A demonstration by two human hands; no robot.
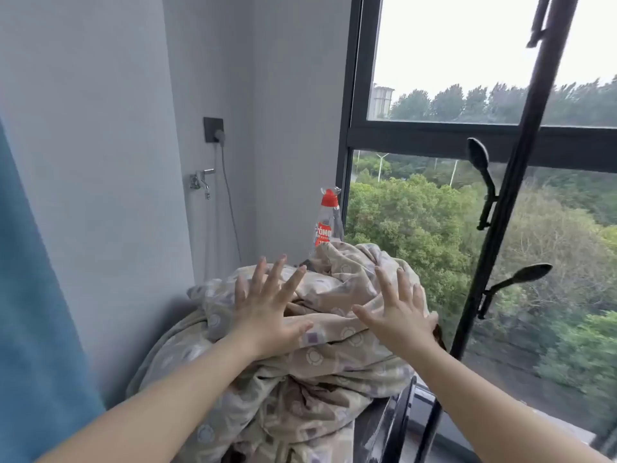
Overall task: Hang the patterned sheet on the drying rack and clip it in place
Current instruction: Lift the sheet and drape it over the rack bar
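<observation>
Patterned sheet (pixel 334 355) sits bunched in a big crumpled heap in the corner by the window (pixel 467 61), piled on something it fully hides (can't tell what). Not on the rack yet. Left hand (pixel 267 309) and right hand (pixel 400 312) are both spread flat, fingers straight, on or just over the top of the heap; neither is gripping fabric. Black drying rack pole (pixel 510 182) stands just right of the heap, between it and the glass, with hook arms sticking out sideways.

Risks, as judged from here:
- No edge or corner of the sheet is visible, so a grab from the middle likely lifts a tangled wad that won't spread over the rack.
- Detergent bottle (pixel 325 222) stands right behind the heap, touching or nearly; pulling the sheet up could knock it over.
- Fabric could snag on a hook arm (pixel 514 279) while swinging across.
- Trailing folds may drag down off the pile.
</observation>
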